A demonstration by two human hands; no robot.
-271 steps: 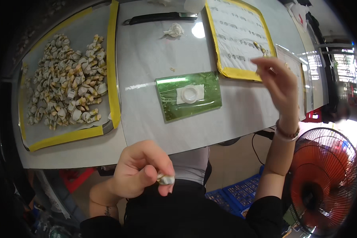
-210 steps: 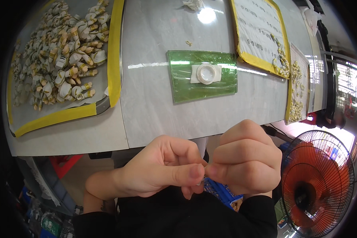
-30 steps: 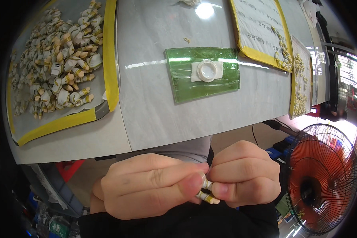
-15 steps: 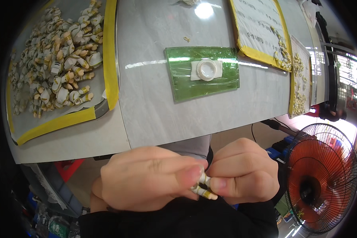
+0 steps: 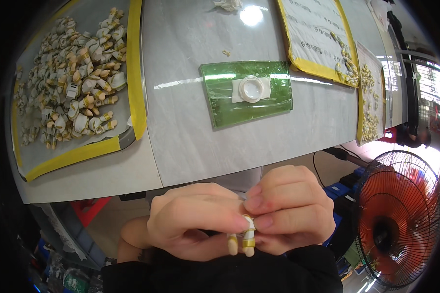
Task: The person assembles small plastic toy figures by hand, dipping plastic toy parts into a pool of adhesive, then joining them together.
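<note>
My left hand (image 5: 195,219) pinches a small white doll figure part (image 5: 249,233) with gold bands between thumb and fingers. Its two flesh-coloured ends point down toward my body. From the other side, my right hand (image 5: 296,210) has thumb and fingertips closed on the upper side of the same part. Fingers cover most of its top, so its full shape is hidden. Both hands are held in front of the table's near edge, above my lap. A heap of similar doll parts (image 5: 83,83) lies to the left.
The heap sits in a tray (image 5: 138,63) edged with yellow tape. Mid-table, a green mat (image 5: 222,110) bears a round white dish (image 5: 252,90). Small gold-and-white pieces (image 5: 347,71) lie on a yellow-edged sheet (image 5: 310,27) at far right. A fan (image 5: 393,219) stands at my right.
The doll part has turned, its ends swinging from lower right to straight down. My left hand has shifted right, and the right fingers have moved to the part's upper side.
</note>
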